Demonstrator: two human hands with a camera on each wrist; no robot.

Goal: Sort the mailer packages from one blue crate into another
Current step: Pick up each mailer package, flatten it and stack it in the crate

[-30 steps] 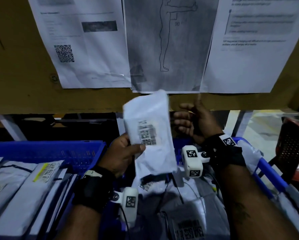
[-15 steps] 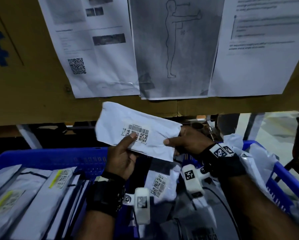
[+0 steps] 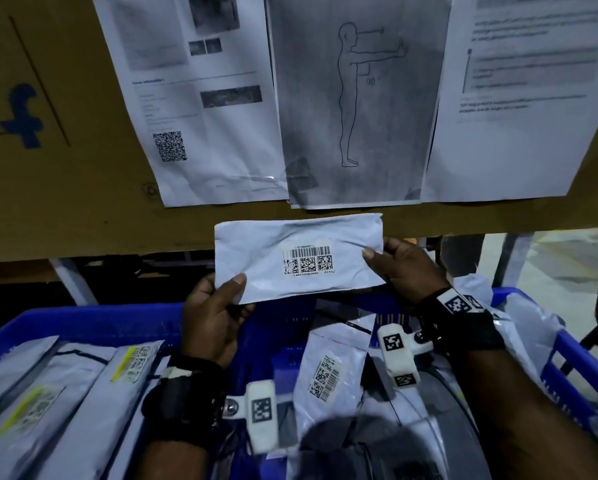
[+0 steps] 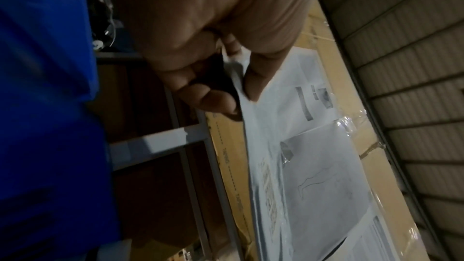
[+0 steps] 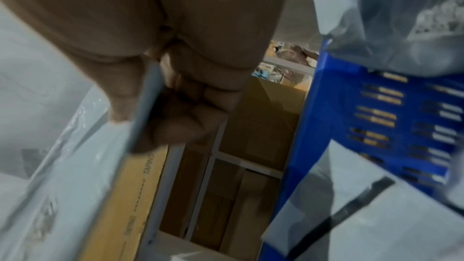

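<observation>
Spanning the background, a brown cardboard panel [image 3: 65, 202] carries three taped paper sheets [image 3: 353, 109]. Below it stand two blue plastic crates: the left blue crate [image 3: 93, 323] holds grey mailers lined up edge to edge, the right blue crate [image 3: 574, 362] a loose heap of them. Above the gap between the crates hangs a small white crumpled plastic mailer with a barcode label [image 3: 299, 258], stretched level. The left hand [image 3: 209, 322] pinches its lower left corner, thumb in front and fingers curled behind; the right hand [image 3: 406, 268] pinches its right end the same way. The risk, as I judge it, is the slick film slipping from such shallow corner grips once one hand lets go, dropping the mailer back into the unsorted heap or between crates.
</observation>
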